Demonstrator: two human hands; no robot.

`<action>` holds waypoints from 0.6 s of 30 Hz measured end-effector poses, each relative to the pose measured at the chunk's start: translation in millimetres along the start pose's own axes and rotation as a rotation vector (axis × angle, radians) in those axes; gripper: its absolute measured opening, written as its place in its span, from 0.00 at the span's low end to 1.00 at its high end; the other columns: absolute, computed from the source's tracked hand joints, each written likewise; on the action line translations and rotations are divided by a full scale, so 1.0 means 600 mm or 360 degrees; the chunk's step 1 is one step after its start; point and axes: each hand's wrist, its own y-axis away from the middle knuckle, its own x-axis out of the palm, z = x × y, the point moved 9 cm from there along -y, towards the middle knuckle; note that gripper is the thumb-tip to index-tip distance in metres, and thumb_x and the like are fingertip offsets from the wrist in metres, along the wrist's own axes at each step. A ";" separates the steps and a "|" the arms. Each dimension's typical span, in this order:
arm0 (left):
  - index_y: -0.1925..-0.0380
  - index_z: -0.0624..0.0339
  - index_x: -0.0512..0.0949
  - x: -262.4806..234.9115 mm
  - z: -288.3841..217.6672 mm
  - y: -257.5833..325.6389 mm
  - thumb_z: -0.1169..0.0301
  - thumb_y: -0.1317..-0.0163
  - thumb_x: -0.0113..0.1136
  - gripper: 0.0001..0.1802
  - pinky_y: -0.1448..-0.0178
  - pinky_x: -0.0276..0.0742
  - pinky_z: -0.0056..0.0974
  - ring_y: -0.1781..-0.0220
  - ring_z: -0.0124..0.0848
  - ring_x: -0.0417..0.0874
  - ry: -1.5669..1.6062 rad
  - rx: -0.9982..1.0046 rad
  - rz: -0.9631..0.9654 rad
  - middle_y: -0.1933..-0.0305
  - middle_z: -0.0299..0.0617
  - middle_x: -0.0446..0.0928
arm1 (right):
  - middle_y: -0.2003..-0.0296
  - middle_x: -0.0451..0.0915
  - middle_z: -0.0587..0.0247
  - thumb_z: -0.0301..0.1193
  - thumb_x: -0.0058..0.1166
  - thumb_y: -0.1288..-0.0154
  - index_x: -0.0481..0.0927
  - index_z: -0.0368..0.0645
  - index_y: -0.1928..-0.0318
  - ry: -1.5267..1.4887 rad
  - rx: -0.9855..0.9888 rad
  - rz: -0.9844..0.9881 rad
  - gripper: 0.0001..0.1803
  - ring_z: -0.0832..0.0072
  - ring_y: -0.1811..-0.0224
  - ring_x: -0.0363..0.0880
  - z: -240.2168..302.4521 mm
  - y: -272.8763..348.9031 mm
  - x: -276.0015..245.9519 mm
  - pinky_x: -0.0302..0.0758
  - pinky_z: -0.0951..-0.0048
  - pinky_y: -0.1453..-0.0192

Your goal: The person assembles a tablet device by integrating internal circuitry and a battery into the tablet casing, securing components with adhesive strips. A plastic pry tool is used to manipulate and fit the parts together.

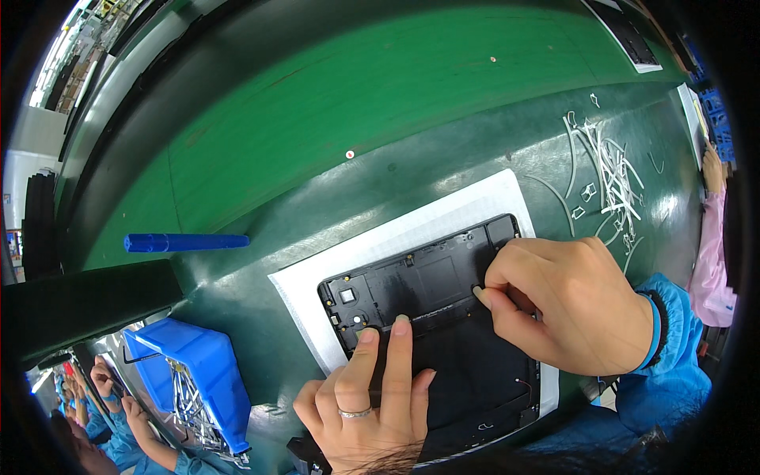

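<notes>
A black electronic device housing [431, 277], flat like a tablet and with small brass-coloured screw points along its rim, lies on a white sheet [305, 313]. My left hand [368, 404] rests at its lower left, with index and middle fingers stretched out and their tips on the long ridge across the housing. A ring is on one finger. Over the right part of the housing, my right hand [566, 305] is closed in a pinch, thumb and fingertips down at the same ridge. Whatever is between those fingertips is hidden. A dark panel [467, 380] covers the nearer part.
Several white strips and small clips [613, 174] lie loose on the green bench [253, 324] to the right. A blue bin [226, 372] of similar strips stands at the left, below a blue rod [186, 242]. Co-workers' hands [712, 170] show at both sides.
</notes>
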 end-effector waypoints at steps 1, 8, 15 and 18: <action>0.30 0.73 0.70 0.000 -0.028 0.003 0.62 0.14 0.42 0.25 0.25 0.74 0.43 0.29 0.26 0.78 -0.0698 0.0145 -0.0016 0.28 0.45 0.77 | 0.72 0.80 0.57 0.28 0.62 0.36 0.77 0.40 0.66 0.0001 0.0001 0.0003 0.07 0.54 0.73 0.83 -0.001 -0.001 0.000 0.78 0.55 0.73; 0.31 0.63 0.74 -0.018 -0.009 -0.003 0.59 0.13 0.40 0.24 0.25 0.73 0.46 0.28 0.26 0.76 -0.1797 0.0349 -0.0290 0.28 0.42 0.77 | 0.74 0.79 0.60 0.21 0.67 0.40 0.78 0.39 0.64 0.0003 -0.0067 -0.0039 0.08 0.67 0.81 0.79 0.003 0.000 -0.002 0.74 0.68 0.76; 0.26 0.59 0.69 -0.051 0.026 -0.019 0.53 0.14 0.38 0.28 0.26 0.72 0.47 0.26 0.30 0.75 0.0243 -0.0371 -0.0377 0.26 0.40 0.75 | 0.74 0.79 0.60 0.22 0.67 0.40 0.78 0.39 0.65 0.0014 -0.0055 -0.0027 0.08 0.66 0.81 0.78 0.004 -0.001 -0.002 0.73 0.67 0.77; 0.24 0.57 0.67 -0.031 0.041 -0.018 0.51 0.14 0.37 0.30 0.26 0.72 0.48 0.26 0.32 0.74 0.1125 -0.0655 -0.0382 0.26 0.39 0.74 | 0.74 0.79 0.60 0.22 0.66 0.40 0.78 0.40 0.65 0.0026 -0.0057 -0.0032 0.08 0.66 0.81 0.78 0.003 -0.002 -0.002 0.72 0.67 0.77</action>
